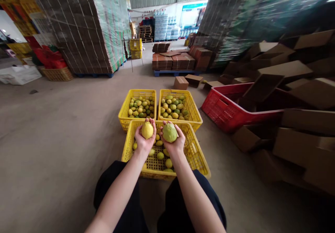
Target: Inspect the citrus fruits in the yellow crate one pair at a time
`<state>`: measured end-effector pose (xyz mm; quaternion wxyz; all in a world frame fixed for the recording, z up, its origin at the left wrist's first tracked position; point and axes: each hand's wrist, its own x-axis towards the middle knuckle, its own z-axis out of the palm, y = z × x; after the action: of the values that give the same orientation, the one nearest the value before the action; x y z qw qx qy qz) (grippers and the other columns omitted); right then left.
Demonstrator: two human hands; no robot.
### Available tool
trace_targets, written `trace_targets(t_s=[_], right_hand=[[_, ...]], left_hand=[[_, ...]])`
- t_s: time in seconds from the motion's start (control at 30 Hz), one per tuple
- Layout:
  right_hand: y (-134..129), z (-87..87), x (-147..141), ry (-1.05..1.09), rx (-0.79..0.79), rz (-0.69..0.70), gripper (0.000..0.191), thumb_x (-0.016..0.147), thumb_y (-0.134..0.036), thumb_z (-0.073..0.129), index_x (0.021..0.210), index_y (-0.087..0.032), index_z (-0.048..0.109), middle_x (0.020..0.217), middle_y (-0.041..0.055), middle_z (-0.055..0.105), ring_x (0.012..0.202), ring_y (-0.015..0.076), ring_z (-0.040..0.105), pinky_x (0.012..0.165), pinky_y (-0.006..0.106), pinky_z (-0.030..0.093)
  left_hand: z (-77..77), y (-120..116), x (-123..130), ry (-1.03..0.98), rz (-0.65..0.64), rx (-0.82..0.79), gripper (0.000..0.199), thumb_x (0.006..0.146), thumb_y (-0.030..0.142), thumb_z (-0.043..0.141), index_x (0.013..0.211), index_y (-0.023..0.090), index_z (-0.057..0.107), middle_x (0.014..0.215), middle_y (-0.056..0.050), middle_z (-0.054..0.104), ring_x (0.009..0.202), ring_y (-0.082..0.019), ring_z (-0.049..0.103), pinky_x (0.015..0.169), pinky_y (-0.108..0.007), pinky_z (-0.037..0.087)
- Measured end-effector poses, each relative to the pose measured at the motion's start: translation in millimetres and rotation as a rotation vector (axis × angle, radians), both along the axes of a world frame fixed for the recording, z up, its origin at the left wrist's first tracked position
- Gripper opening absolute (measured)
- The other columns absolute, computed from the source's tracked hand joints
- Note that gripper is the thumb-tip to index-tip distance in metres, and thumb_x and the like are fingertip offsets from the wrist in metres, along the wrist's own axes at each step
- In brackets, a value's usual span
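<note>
My left hand (143,143) cradles a yellow lemon (147,130), palm up with the fingers curled round it. Beside it, my right hand (178,144) holds a larger, bumpy green lemon (170,133) in the same way. Both hands are above the near yellow crate (196,155), where several yellow and greenish lemons (160,155) lie scattered on the perforated bottom. Behind it stand two more yellow crates, the left one (123,113) and the right one (194,109), both well filled with green and yellow lemons.
A red crate (222,112) with cardboard in it stands at the right, amid heaped open boxes (295,145). Wrapped pallet stacks rise at left (75,27) and right. Flat cardboard bundles (172,62) lie on a blue pallet ahead. My knees flank the near crate.
</note>
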<state>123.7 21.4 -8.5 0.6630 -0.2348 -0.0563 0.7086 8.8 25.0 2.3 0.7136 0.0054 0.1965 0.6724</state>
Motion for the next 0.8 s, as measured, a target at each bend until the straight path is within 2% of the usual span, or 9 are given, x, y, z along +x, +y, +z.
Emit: trace_targets(t_s=[0.17, 0.3, 0.5, 0.67, 0.8], right_hand=[[1.6, -0.9, -2.4, 0.088, -0.035, -0.005, 0.018, 0.075, -0.029, 0.053, 0.086, -0.021, 0.064, 0.081, 0.0014, 0.071, 0.066, 0.0152, 0.064, 0.053, 0.024, 0.051], [2.4, -0.4, -2.9, 0.095, -0.055, -0.011, 0.018, 0.074, -0.028, 0.053, 0.086, -0.021, 0.064, 0.080, 0.0010, 0.070, 0.065, 0.0149, 0.063, 0.052, 0.024, 0.050], [2.4, -1.3, -5.5, 0.088, -0.057, -0.014, 0.020, 0.074, -0.027, 0.051, 0.090, -0.023, 0.064, 0.080, 0.0009, 0.070, 0.064, 0.0151, 0.063, 0.052, 0.024, 0.050], [1.1, -1.5, -5.7, 0.064, -0.013, -0.009, 0.018, 0.074, -0.028, 0.052, 0.087, -0.022, 0.064, 0.079, 0.0002, 0.071, 0.063, 0.0150, 0.064, 0.051, 0.025, 0.050], [-0.2, -2.4, -4.4, 0.085, 0.056, 0.047, 0.017, 0.070, -0.030, 0.058, 0.081, -0.019, 0.064, 0.079, 0.0024, 0.072, 0.063, 0.0165, 0.065, 0.050, 0.026, 0.050]], left_hand=[[-2.2, 2.0, -2.4, -0.079, -0.003, -0.003, 0.027, 0.080, 0.016, 0.044, 0.097, 0.015, 0.065, 0.083, -0.006, 0.069, 0.089, -0.017, 0.066, 0.077, -0.027, 0.057], [-4.1, 3.9, -4.3, -0.009, 0.017, -0.054, 0.025, 0.082, 0.019, 0.041, 0.087, 0.015, 0.066, 0.090, -0.007, 0.069, 0.094, -0.016, 0.065, 0.079, -0.025, 0.056], [-4.1, 3.9, -4.0, -0.064, -0.007, -0.038, 0.024, 0.080, 0.017, 0.044, 0.092, 0.015, 0.066, 0.083, -0.006, 0.069, 0.090, -0.017, 0.066, 0.077, -0.026, 0.057], [-2.4, 2.3, -3.4, -0.074, -0.040, -0.078, 0.023, 0.082, 0.018, 0.043, 0.085, 0.015, 0.066, 0.081, -0.006, 0.069, 0.080, -0.014, 0.066, 0.073, -0.022, 0.056], [1.6, -0.3, -3.6, -0.110, -0.058, -0.109, 0.019, 0.080, 0.019, 0.047, 0.082, 0.013, 0.065, 0.078, -0.005, 0.068, 0.074, -0.012, 0.066, 0.068, -0.019, 0.054]])
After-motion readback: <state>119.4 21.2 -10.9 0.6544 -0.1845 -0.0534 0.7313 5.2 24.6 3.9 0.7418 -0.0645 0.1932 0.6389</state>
